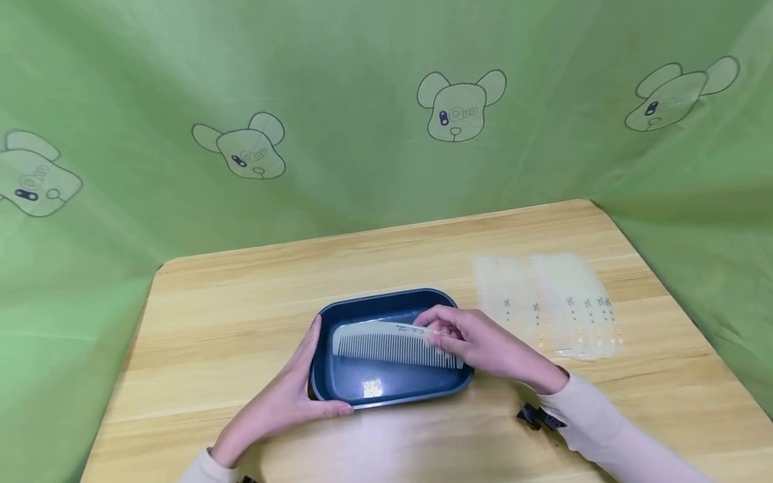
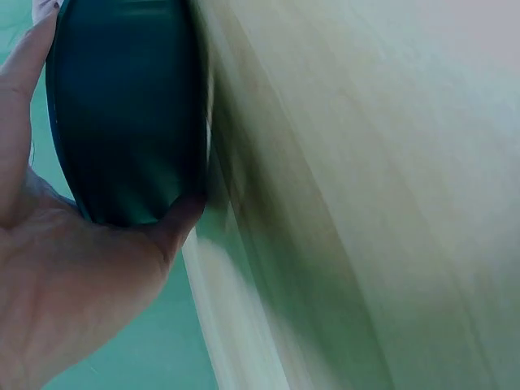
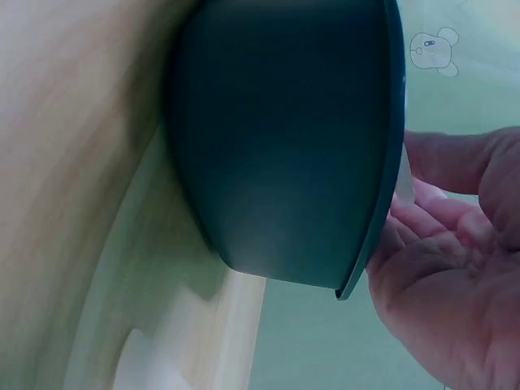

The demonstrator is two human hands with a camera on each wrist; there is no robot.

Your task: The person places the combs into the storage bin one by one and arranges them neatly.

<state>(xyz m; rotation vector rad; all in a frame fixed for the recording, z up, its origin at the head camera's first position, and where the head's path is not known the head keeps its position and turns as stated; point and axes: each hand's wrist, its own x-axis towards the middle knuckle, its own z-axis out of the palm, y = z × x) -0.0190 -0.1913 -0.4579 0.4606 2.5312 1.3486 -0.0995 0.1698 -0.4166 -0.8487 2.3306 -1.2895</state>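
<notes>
A pale, translucent comb (image 1: 374, 341), its back gently arched and its long row of even teeth turned toward the person, is pinched near its right end by the right hand (image 1: 468, 335) across the mouth of a dark blue basin (image 1: 401, 387). Small dark print is borne along its spine. The basin's left end is clasped by the left hand (image 1: 284, 396) on the wood-grain counter (image 1: 241, 322).

Right sleeve (image 1: 606, 433): off-white, long, plain, snug at wrist. Black blocky wrist unit (image 1: 541, 417) at its wrist end, left side. Left sleeve (image 1: 207, 470) well left of right sleeve: pale too, mostly cropped. Black hardware sliver (image 1: 248, 479) between them.
</notes>
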